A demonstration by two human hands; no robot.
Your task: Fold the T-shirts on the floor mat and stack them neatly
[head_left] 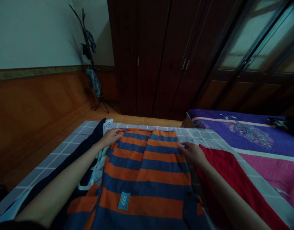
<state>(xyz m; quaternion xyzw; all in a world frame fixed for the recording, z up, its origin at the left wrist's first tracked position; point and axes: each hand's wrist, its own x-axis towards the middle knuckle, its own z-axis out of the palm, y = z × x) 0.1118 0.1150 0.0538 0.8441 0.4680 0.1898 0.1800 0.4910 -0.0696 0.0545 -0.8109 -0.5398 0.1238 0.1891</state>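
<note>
In the head view, the person's left hand [111,137] is resting on the far left corner of a striped orange-and-navy garment [147,172], its grip spread flat on the cloth. The right hand [192,154] is reaching the garment's far right edge, its fingertips [182,145] touching the cloth, though whether that grip is pinching I cannot tell. The garment is lying flat, running from the bed's [209,137] far end toward its near edge, with a teal patch [124,201] showing near the person. A navy cloth [89,143] and a white cloth [108,124] are lying beside its left edge, and a red cloth [229,179] is lying along its right. Beyond the bed's far end, a dark wooden wardrobe [147,57] is standing against the wall.
</note>
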